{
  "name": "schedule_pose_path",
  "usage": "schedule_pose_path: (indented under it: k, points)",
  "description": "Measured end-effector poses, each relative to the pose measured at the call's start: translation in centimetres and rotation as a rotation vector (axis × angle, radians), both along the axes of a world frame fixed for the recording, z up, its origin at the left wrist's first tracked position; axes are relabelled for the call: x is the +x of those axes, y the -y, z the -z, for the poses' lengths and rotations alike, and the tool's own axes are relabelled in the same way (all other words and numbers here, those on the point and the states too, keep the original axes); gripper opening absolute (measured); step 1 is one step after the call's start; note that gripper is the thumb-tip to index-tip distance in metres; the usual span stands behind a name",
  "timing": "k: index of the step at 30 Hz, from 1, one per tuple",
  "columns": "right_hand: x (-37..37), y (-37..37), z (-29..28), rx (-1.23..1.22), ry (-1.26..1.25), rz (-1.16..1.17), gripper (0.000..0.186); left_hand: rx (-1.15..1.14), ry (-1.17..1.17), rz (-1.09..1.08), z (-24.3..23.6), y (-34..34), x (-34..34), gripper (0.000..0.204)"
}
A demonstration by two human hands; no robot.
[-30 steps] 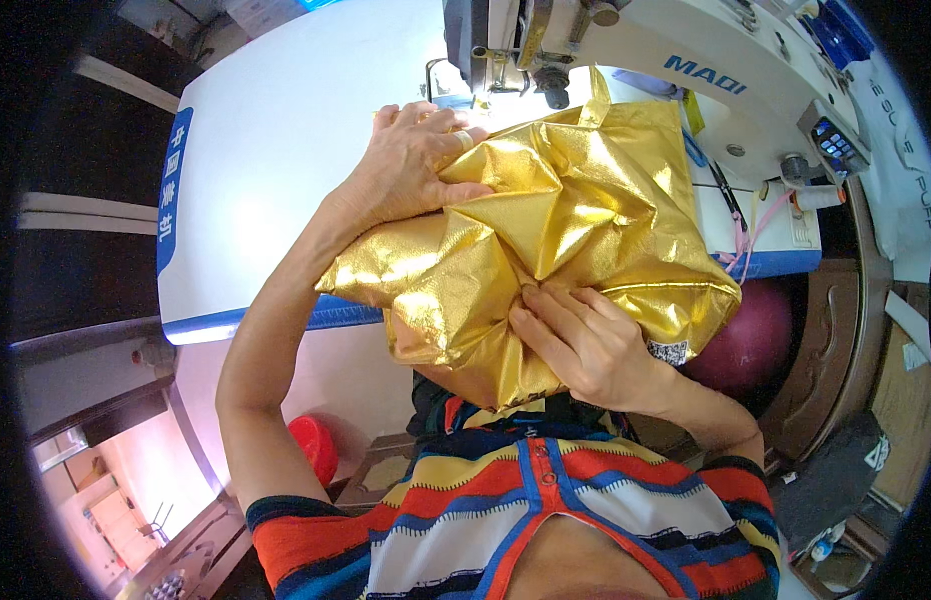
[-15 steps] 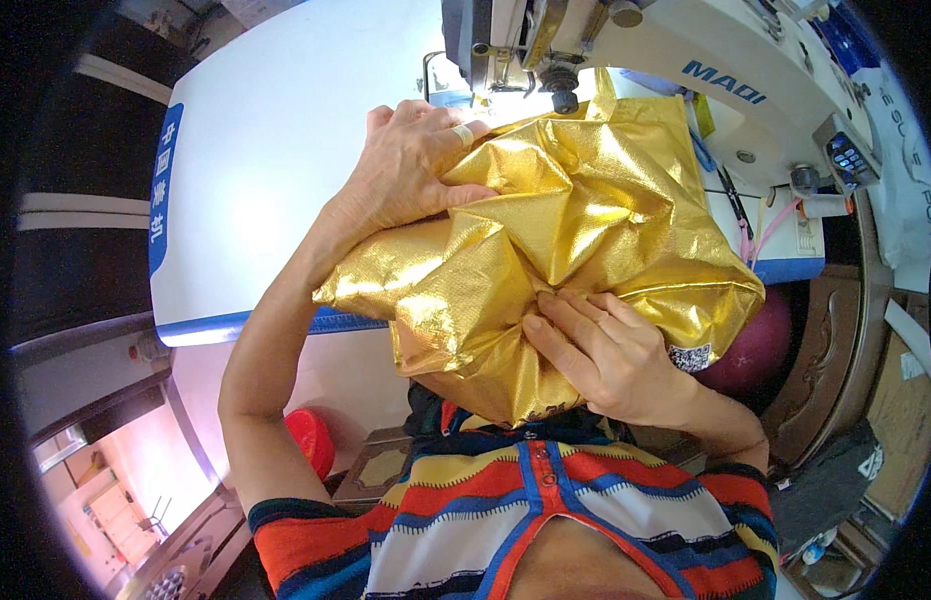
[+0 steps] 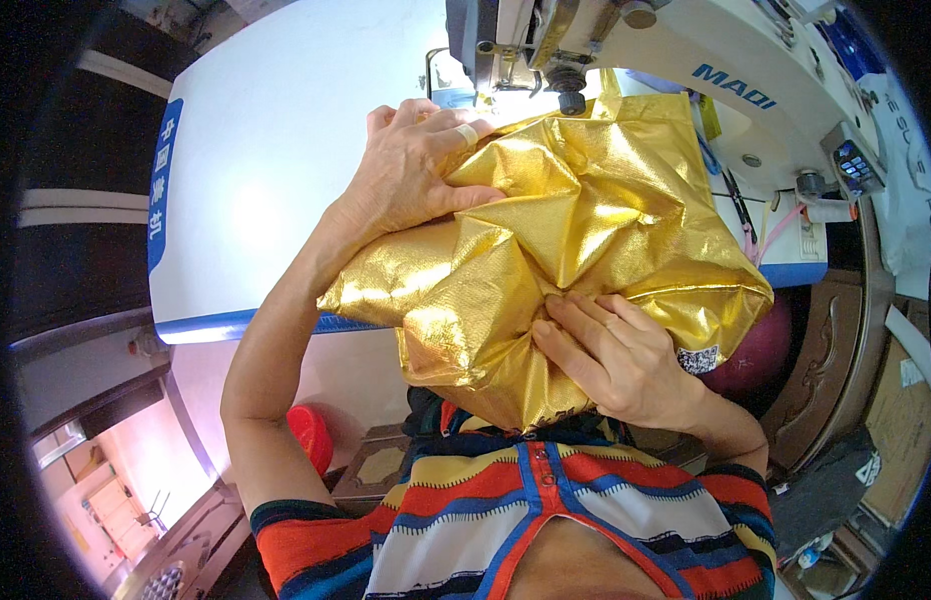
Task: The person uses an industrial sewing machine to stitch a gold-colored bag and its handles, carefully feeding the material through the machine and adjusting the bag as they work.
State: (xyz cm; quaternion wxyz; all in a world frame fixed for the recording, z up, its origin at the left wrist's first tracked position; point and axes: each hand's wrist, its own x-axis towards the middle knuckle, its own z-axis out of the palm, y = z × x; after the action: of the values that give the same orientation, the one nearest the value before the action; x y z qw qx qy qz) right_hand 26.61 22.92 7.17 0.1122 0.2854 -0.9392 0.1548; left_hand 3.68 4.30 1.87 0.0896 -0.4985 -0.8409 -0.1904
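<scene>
A shiny gold bag (image 3: 626, 190), crumpled into deep folds, lies across the front of the sewing table and hangs over its edge toward my lap. A strap-like gold loop at its far end reaches up beside the sewing machine's needle area (image 3: 486, 95). My left hand (image 3: 421, 165), with a ring on one finger, grips the bag's far left edge close to the needle area; its thumb stretches over a fold. Nearer to me, my right hand (image 3: 626, 360) pinches the gathered material at the bag's middle. Its fingertips partly sink into the folds.
The sewing machine's white arm (image 3: 706, 60) spans the far right. Black-handled scissors (image 3: 736, 205) and a thread spool (image 3: 831, 211) lie right of the bag. The white tabletop (image 3: 256, 180) extends left. Below it stands a red container (image 3: 309, 440); a dark red rounded object (image 3: 756, 350) sits at right.
The bag sits very slightly farther right in the picture, as does the machine head. Both hands keep their grip on the bag in nearly the same places.
</scene>
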Motion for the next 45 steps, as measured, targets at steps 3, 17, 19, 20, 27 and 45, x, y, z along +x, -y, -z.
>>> schedule_pose_path:
  k: [3,17,19,20,27,45]
  points:
    - [0.0,-0.1,0.0,-0.004,0.006,0.002,0.040,-0.003,-0.010,-0.001,-0.1,-0.1,0.0,0.075]
    - [-0.1,-0.2,-0.1,-0.008,0.000,0.006,0.040,-0.152,0.127,-0.043,-1.0,-0.2,0.2,0.067]
    - [-0.1,-0.2,-0.1,-0.010,-0.005,0.005,0.040,-0.158,0.128,-0.050,-0.8,-0.2,0.2,0.067]
    - [-0.1,-0.2,-0.1,-0.012,-0.010,0.005,0.040,-0.163,0.122,-0.052,-0.8,-0.2,0.3,0.067]
    - [-0.2,-0.3,-0.1,-0.002,-0.005,0.000,0.040,-0.161,0.120,-0.051,-0.8,-0.2,0.3,0.067]
    - [-0.2,-0.4,0.0,0.004,-0.025,-0.001,0.041,-0.048,0.006,-0.034,0.1,-0.2,0.1,0.075]
